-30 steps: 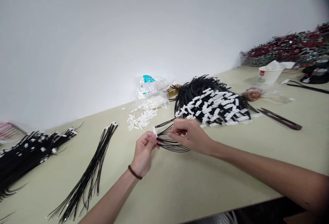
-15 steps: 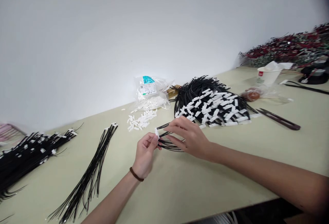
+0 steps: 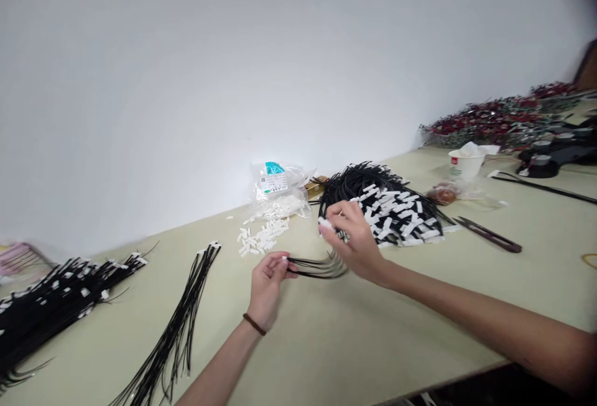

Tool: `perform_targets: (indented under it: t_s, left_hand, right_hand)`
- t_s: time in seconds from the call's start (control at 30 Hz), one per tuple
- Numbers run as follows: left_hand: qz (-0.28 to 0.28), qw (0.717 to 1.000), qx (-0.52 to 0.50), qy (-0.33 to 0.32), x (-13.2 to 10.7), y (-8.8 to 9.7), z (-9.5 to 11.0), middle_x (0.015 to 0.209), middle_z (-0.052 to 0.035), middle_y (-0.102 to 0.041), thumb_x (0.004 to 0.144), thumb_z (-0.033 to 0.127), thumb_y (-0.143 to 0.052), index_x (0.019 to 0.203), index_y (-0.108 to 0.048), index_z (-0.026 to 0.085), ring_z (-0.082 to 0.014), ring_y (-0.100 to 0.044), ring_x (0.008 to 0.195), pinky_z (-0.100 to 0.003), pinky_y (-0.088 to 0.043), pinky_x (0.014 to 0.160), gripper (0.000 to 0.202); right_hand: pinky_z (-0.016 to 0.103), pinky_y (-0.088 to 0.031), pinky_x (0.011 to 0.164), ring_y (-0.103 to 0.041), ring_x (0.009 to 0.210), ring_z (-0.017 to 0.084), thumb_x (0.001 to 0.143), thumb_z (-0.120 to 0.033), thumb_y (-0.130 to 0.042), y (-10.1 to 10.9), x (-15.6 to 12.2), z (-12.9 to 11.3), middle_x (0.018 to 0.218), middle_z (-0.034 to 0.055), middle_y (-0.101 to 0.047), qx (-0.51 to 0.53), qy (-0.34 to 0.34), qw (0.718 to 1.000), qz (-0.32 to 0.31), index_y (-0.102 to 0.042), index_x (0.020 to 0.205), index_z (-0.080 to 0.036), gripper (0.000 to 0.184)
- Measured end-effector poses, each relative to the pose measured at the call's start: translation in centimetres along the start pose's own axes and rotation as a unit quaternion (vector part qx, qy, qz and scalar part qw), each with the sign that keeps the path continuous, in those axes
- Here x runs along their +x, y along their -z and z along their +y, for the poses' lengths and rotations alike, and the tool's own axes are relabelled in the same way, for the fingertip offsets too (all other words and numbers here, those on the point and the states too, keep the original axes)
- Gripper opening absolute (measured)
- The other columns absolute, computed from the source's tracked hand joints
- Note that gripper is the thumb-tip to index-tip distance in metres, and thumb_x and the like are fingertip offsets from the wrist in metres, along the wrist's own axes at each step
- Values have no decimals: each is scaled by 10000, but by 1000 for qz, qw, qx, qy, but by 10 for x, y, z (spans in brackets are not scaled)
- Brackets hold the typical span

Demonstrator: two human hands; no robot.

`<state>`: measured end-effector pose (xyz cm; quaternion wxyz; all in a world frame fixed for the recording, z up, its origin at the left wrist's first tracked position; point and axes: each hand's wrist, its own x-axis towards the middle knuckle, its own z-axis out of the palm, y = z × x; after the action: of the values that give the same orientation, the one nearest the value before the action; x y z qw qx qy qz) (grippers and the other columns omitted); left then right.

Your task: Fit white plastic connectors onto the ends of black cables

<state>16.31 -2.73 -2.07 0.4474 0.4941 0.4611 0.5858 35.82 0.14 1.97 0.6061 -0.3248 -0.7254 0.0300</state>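
Observation:
My left hand (image 3: 267, 285) is closed at the near middle of the table, thumb and fingers pinching one end of several thin black wires (image 3: 314, 264). A bit of white connector shows at its fingertips. The wires bow to the right and curve up toward my right hand (image 3: 357, 241). That hand is raised, its thumb and fingers pressed on a white connector (image 3: 326, 224); whether the wires run into this connector is hidden by the fingers. Behind it lies a large pile of black cables (image 3: 359, 179) with white connectors. Loose small white pieces (image 3: 263, 237) are scattered beyond my left hand.
A clear plastic bag (image 3: 280, 191) and a gold box (image 3: 317, 188) stand by the wall. Dark tweezers (image 3: 489, 234) and a paper cup (image 3: 465, 163) are at right. Black wire bundles (image 3: 186, 306) lie at left, and red-and-green wires (image 3: 494, 120) at far right.
My right hand has closed its fingers on a white connector and risen away from my left hand. The wires now arc between the hands. The view has shifted slightly.

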Motion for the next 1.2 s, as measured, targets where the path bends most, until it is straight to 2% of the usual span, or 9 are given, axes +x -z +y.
perform_targets:
  t_s: [0.1,0.27,0.43,0.53,0.77,0.87,0.97,1.07,1.2]
  left_hand:
    - [129,988,-81,37,18,20,-2,643,-2,-607,629,248,-724,762,-607,132,-101,-575,615,-232,-499,637,212]
    - [78,986,-144,44,20,21,-2,694,0,-612,641,207,-723,782,-617,133,-88,-592,627,-219,-517,660,192]
    - [-11,992,-96,80,9,13,1,896,-73,-673,618,261,-746,890,-612,152,-178,-641,805,-273,-533,651,322]
    - [-11,995,-78,63,12,20,9,1035,-91,-656,653,269,-721,975,-602,171,-188,-625,917,-276,-526,706,357]
    - [46,996,-26,77,24,35,7,1006,-104,-670,632,209,-734,937,-608,163,-170,-646,810,-277,-522,684,333]
    - [64,996,-5,69,30,42,4,931,-100,-684,618,209,-738,903,-616,160,-166,-643,752,-274,-514,656,314]
    - [92,992,80,29,40,60,10,915,-107,-680,648,272,-699,916,-604,159,-206,-635,813,-313,-496,707,306]
    - [159,938,306,-37,51,94,21,916,-133,-668,691,308,-624,905,-598,158,-282,-599,935,-392,-437,831,263]
    - [257,752,606,45,57,142,31,1143,-200,-568,750,309,-492,1012,-576,137,-391,-465,1114,-536,-346,880,325]
  right_hand:
    - [324,-392,675,-478,768,173,867,-327,-425,38,38,-2,778,44,-508,146,-125,979,71,-479,637,-192,273]
    - [268,-395,529,-475,638,133,795,-305,-555,96,89,-10,737,42,-523,271,-213,935,86,-517,651,-190,188]
    - [275,-470,528,-492,552,113,810,-200,-515,93,140,-20,709,76,-569,340,-254,905,-36,-519,702,-158,116]
    - [295,-506,615,-542,589,118,833,-134,-470,77,180,-21,688,85,-572,310,-292,905,7,-500,668,-140,167]
    - [261,-449,766,-563,721,97,891,-267,-430,76,241,-5,811,74,-587,182,-103,972,106,-550,710,-114,267]
    - [266,-407,748,-535,742,102,922,-342,-338,84,229,12,827,69,-601,-113,26,993,10,-583,760,-116,371]
    - [240,-378,663,-500,642,85,896,-316,-394,83,189,36,733,42,-613,-283,66,940,-178,-601,690,-122,351]
    - [217,-347,564,-477,517,78,775,-268,-568,75,137,61,565,18,-595,-332,62,892,-300,-596,556,-123,264]
    - [236,-343,578,-552,573,141,634,-242,-684,63,86,83,563,67,-617,-397,62,838,-370,-619,533,-108,180]
